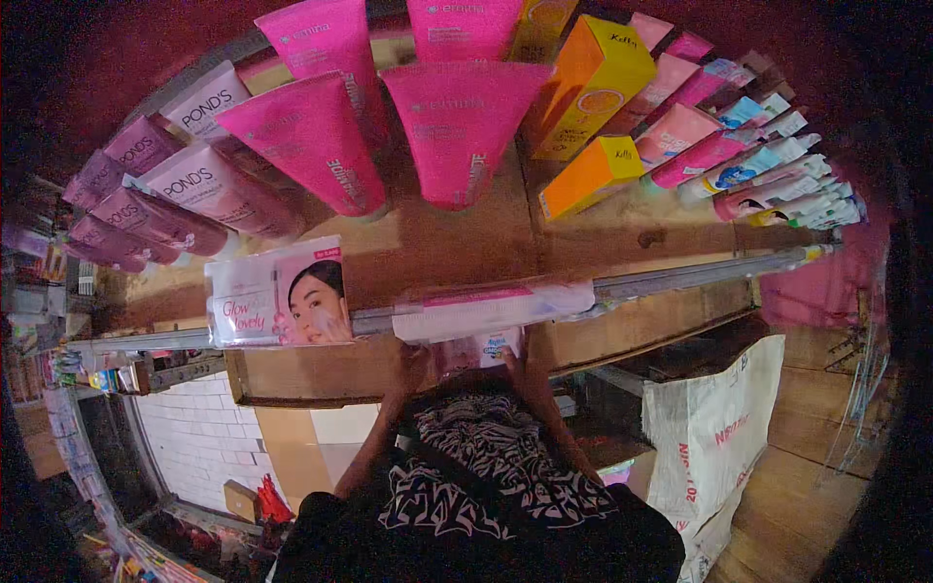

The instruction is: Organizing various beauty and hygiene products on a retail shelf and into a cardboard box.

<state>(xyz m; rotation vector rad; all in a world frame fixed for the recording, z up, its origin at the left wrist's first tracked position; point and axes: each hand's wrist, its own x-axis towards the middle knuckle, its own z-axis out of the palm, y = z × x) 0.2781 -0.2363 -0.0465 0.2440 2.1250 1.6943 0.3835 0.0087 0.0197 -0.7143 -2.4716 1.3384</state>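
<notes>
Just below the shelf's front edge, a pink pack (459, 358) with a white and blue label spans the space between my hands. My right hand (521, 364) grips its right end, the thumb over the label. My left hand (412, 368) is dim and blurred and holds the left end. A white and pink flat packet (496, 302) on the shelf edge hides the upper part of the pack. To the left, a Glow & Lovely packet (248, 299) with a printed portrait leans over the same edge.
Bright pink Emina tubes (466, 131), Pond's tubes (197, 182) and yellow Kelly boxes (594, 171) stand in rows on the brown shelf (452, 244). More small tubes (751, 167) line its right side. A white woven sack (707, 430) stands below right, by the wooden floor (794, 466).
</notes>
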